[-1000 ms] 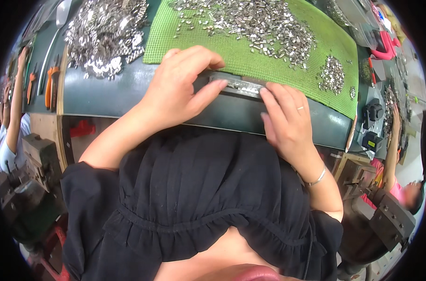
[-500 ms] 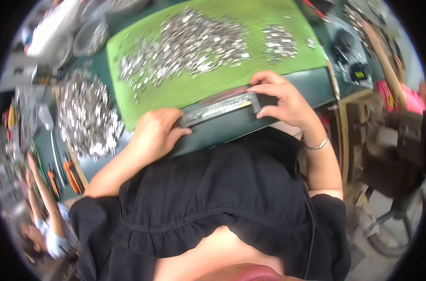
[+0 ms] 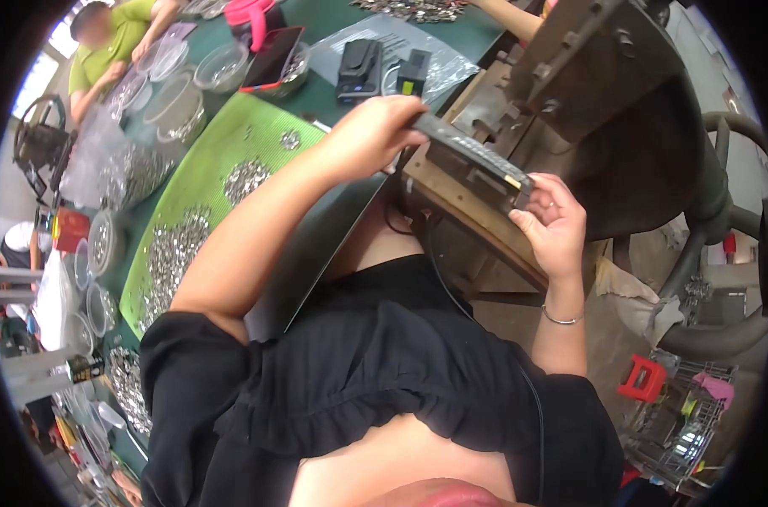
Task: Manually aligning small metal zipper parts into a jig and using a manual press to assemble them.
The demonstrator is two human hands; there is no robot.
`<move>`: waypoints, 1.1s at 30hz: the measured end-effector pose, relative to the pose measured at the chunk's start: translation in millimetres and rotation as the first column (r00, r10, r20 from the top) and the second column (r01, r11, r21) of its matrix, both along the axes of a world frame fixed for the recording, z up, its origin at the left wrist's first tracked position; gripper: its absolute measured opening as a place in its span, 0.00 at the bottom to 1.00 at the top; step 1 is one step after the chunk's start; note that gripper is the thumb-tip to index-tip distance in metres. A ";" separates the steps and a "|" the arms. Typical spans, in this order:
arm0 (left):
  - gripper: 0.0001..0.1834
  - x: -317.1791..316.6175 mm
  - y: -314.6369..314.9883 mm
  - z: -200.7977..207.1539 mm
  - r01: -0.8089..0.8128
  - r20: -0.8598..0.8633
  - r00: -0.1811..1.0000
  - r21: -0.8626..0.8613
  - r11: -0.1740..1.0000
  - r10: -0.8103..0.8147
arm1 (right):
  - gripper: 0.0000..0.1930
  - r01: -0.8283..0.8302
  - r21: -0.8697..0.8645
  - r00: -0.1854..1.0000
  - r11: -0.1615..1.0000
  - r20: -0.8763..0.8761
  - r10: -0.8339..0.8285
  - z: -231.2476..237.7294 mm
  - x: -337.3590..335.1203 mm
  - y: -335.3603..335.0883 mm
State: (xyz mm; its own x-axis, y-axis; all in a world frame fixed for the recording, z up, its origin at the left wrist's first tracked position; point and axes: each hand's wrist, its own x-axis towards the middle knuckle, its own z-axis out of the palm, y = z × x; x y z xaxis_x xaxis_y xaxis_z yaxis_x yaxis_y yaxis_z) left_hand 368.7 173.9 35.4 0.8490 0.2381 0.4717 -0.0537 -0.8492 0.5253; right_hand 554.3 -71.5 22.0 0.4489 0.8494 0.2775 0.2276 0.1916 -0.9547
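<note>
A long, narrow dark metal fixture [image 3: 475, 154], with a row of small pieces along its top, slants down to the right between my hands. My left hand [image 3: 374, 137] grips its upper end, thumb beneath. My right hand [image 3: 555, 221] pinches the lower end between thumb and fingers. Just beyond the fixture stands a heavy dark metal machine [image 3: 599, 72] with a wooden board [image 3: 464, 207] at its base. Left of my left forearm lies a ribbed green mat [image 3: 219, 135], bearing loose shiny metal pieces [image 3: 177, 253] and smaller clusters of them [image 3: 247, 180].
Behind the mat are clear plastic tubs [image 3: 222, 69], a red-edged phone [image 3: 272, 59], a pink cup [image 3: 249, 15] and a black device [image 3: 360, 69] by a plastic bag [image 3: 333, 49]. A co-worker in green [image 3: 114, 55] sits far left. A wire basket [image 3: 684, 431] stands low at right.
My body has turned right, from the mat to the machine. Both hands have carried the fixture off the table edge, and it now tilts down toward my right hand.
</note>
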 end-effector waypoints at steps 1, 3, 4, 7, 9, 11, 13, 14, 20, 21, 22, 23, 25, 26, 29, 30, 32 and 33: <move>0.16 26.5 6.7 -2.0 0.040 -0.039 0.998 0.004 0.999 -0.040 | 0.20 0.062 0.002 0.997 0.998 0.036 -0.062 -8.3 10.2 -3.1; 0.17 61.4 17.5 -10.0 0.055 -0.130 0.990 -0.028 0.998 -0.059 | 0.20 0.112 -0.003 0.993 0.994 0.025 -0.112 -20.2 18.5 -0.5; 0.17 72.9 20.0 -12.4 0.071 -0.141 0.987 -0.030 0.997 -0.074 | 0.19 0.157 -0.018 0.987 0.987 0.026 -0.156 -24.0 22.9 -1.2; 0.19 87.4 23.9 -16.6 0.018 -0.158 0.987 -0.077 0.997 -0.030 | 0.17 0.218 -0.013 0.975 0.976 -0.045 -0.219 -34.9 16.9 6.4; 0.24 89.8 5.9 -13.6 -0.183 -0.187 0.972 -0.240 0.953 0.140 | 0.17 0.380 -0.056 0.923 0.923 0.083 -0.375 -37.0 5.4 13.0; 0.33 84.5 -28.3 -26.1 -0.321 -0.056 0.946 -0.316 0.893 0.320 | 0.19 0.551 -0.029 0.781 0.834 0.368 -0.504 -38.7 -2.1 24.8; 0.51 79.2 -57.4 -30.4 -0.098 -0.005 0.995 -0.354 0.930 0.103 | 0.20 0.586 0.065 0.658 0.808 0.545 -0.521 -35.6 -7.6 35.5; 0.61 84.1 -66.5 -35.9 -0.098 -0.073 0.994 -0.206 0.974 0.085 | 0.23 0.612 0.093 0.467 0.785 0.758 -0.454 -28.5 -7.2 32.7; 0.71 100.1 -74.8 -41.1 -0.350 -0.230 0.923 -0.169 0.921 0.308 | 0.38 0.486 0.781 -0.422 0.392 0.602 -0.677 104.1 -9.5 -127.9; 0.68 100.7 -72.2 -35.6 -0.308 -0.252 0.933 -0.192 0.932 0.256 | 0.42 0.050 0.916 -0.500 0.397 0.367 -0.784 120.7 8.3 -166.4; 0.64 97.4 -65.3 -34.6 -0.276 -0.233 0.945 -0.199 0.940 0.229 | 0.45 0.183 0.889 -0.510 0.419 0.450 -0.733 117.7 15.9 -180.9; 0.62 89.9 -52.1 -40.6 -0.294 -0.243 0.937 -0.160 0.942 0.251 | 0.43 0.381 0.812 -0.150 0.441 0.525 -0.838 86.2 23.1 -171.2; 0.58 86.1 -27.4 -41.5 -0.147 -0.197 0.975 -0.213 0.966 0.105 | 0.32 0.606 0.373 0.071 0.703 0.855 -0.514 62.9 27.8 -174.2; 0.57 87.0 -20.1 -41.8 -0.060 -0.154 0.988 -0.255 0.965 0.020 | 0.32 0.608 0.374 0.059 0.700 0.858 -0.510 54.5 29.1 -169.3; 0.56 91.9 -5.4 -39.0 0.053 -0.170 0.980 -0.294 0.954 -0.107 | 0.29 0.635 0.572 0.310 0.520 0.428 -0.849 34.6 42.2 -148.5; 0.55 92.0 -1.9 -39.7 0.077 -0.189 0.972 -0.300 0.951 -0.138 | 0.29 0.622 0.576 0.328 0.531 0.425 -0.844 36.5 43.8 -153.8; 0.55 93.6 9.5 -38.0 0.118 -0.205 0.960 -0.327 0.938 -0.192 | 0.29 0.592 0.566 0.409 0.573 0.402 -0.819 48.1 46.0 -159.1; 0.54 93.8 12.0 -35.9 0.113 -0.247 0.950 -0.292 0.950 -0.189 | 0.28 0.626 0.512 0.450 0.588 0.379 -0.809 61.8 43.3 -164.3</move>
State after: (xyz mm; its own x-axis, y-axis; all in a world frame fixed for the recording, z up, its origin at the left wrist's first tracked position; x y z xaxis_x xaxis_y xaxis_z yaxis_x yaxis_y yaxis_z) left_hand 462.5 185.9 -0.5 0.9704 0.1834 0.1568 0.0051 -0.6652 0.7466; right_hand 597.5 -235.8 83.8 0.5575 0.1386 0.8185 0.8300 -0.0778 -0.5522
